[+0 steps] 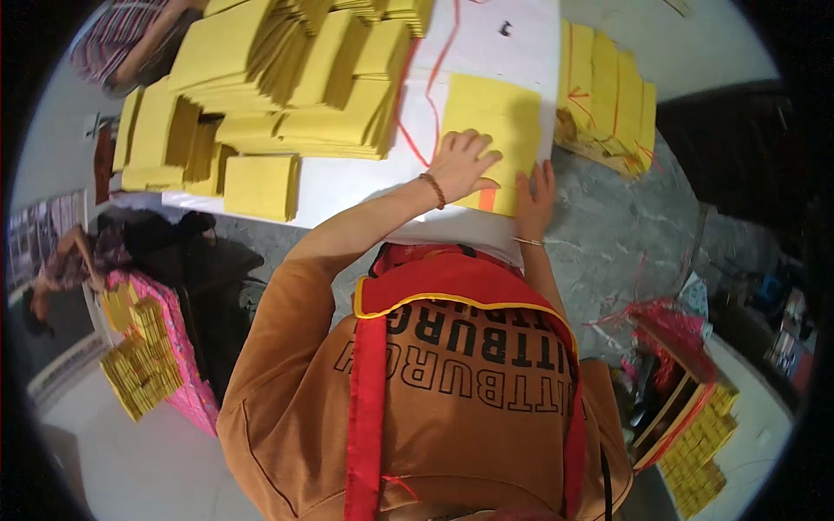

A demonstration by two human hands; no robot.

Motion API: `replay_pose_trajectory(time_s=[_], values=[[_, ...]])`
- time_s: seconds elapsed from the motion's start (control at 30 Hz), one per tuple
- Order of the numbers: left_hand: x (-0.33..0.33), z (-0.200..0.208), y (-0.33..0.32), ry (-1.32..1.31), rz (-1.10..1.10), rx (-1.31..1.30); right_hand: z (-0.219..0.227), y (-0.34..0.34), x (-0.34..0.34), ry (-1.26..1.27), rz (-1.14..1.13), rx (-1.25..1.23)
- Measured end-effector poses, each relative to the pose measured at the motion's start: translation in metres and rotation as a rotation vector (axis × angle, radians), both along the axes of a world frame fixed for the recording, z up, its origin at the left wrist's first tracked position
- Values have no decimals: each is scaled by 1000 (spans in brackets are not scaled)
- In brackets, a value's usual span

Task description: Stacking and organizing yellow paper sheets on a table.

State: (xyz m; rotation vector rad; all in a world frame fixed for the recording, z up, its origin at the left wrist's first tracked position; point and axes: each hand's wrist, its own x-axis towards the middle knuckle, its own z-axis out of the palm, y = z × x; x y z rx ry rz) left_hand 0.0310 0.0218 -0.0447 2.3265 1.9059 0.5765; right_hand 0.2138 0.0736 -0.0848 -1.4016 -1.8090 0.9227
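A yellow paper sheet or thin stack (493, 108) lies near the table's right edge, with a small orange-red strip (487, 201) at its near end. My left hand (465, 163) rests flat on the paper's left side, fingers spread, thumb beside the strip. Along the paper's near right edge, my right hand (536, 198) has its fingers stretched out and touching it; the paper's thickness there is hard to make out. A loose red string (427, 91) runs over the white table left of the paper.
Folded yellow paper stacks (339, 117) crowd the white table's (334, 187) left side. Yellow bundles tied with red string (608, 91) stand beyond its right edge. A person in striped clothing (113, 43) is at far left; another person (74, 256) is near a pink-covered table (193, 373).
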Motion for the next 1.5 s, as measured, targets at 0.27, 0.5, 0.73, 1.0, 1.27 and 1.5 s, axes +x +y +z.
replay_pose_trajectory(time_s=[0.27, 0.5, 0.73, 1.0, 1.27, 1.5], values=[[33, -4, 0, 397, 50, 85, -17, 3, 10, -130, 59, 119], [21, -11, -3, 118, 210, 281, 2, -5, -6, 138, 22, 38], [-29, 65, -125, -234, 88, 467, 1, -2, -2, 24, 50, 54], [-174, 59, -270, 453, 698, 255, -2, -3, 1, -81, 39, 50], [-237, 13, -282, 337, 580, -161, -11, -4, -2, 26, 22, 36], [-241, 20, -284, 462, 508, -510, -4, -1, -3, 50, 20, -16]])
